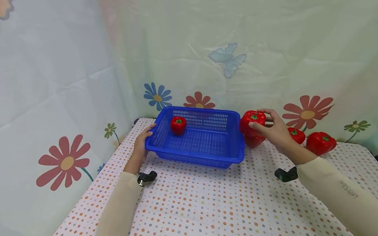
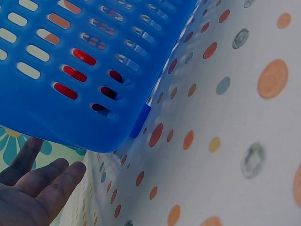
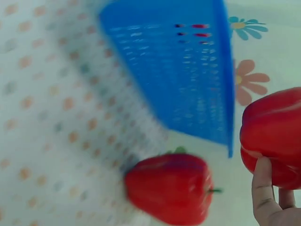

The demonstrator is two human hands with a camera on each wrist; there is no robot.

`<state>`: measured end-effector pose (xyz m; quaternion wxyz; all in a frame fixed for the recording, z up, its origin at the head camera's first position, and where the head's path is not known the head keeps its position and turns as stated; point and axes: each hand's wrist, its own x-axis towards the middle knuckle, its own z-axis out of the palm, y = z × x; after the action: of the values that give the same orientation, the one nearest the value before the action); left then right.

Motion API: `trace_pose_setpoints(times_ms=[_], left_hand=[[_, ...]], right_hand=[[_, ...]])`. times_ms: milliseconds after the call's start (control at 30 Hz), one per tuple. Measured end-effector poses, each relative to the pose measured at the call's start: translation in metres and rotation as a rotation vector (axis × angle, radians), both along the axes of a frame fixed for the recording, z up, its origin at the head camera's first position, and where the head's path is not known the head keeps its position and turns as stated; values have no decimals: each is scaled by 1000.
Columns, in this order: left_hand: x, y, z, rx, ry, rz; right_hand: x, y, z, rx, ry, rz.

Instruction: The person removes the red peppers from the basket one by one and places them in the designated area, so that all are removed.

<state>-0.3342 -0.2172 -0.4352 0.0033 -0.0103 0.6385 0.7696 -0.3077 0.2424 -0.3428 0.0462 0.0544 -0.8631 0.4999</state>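
A blue plastic basket (image 1: 194, 156) with slotted walls stands on the table, one red bell pepper (image 1: 178, 126) inside it near the left. At the basket's left rim is my left hand (image 1: 141, 143); the left wrist view shows its fingers (image 2: 63, 183) extended, one fingertip right at the rim. My right hand (image 1: 276, 130) holds another red bell pepper (image 1: 251, 120) between thumb and fingers, raised just outside the basket's right rim. Below that one, a further red bell pepper (image 3: 169, 188) rests on the table, partly covered in the head view.
Two more red bell peppers, one partly behind my right wrist (image 1: 296, 135) and a larger-looking one (image 1: 320, 143), lie at the right. The dotted tablecloth (image 1: 193, 209) spreads in front of the basket. A flowered curtain (image 1: 254, 83) hangs close behind the table.
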Motion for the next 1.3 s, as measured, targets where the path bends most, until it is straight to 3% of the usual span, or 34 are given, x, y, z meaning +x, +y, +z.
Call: trace_pose_setpoints(times_ms=[167, 333, 700, 900, 1133, 1300], left_hand=[[0, -1, 2, -1, 13, -1], [1, -1, 2, -4, 3, 9], [1, 0, 0, -33, 18, 8], [0, 0, 2, -7, 21, 4], [1, -1, 2, 2, 14, -1], [1, 0, 2, -9, 8, 1]], right_hand=[[20, 21, -18, 31, 13, -7], [39, 24, -41, 85, -68, 17], [52, 25, -77, 143, -210, 52], [52, 24, -80, 127, -228, 57], [50, 26, -71, 166, -246, 63], [48, 27, -58, 211, -166, 27]])
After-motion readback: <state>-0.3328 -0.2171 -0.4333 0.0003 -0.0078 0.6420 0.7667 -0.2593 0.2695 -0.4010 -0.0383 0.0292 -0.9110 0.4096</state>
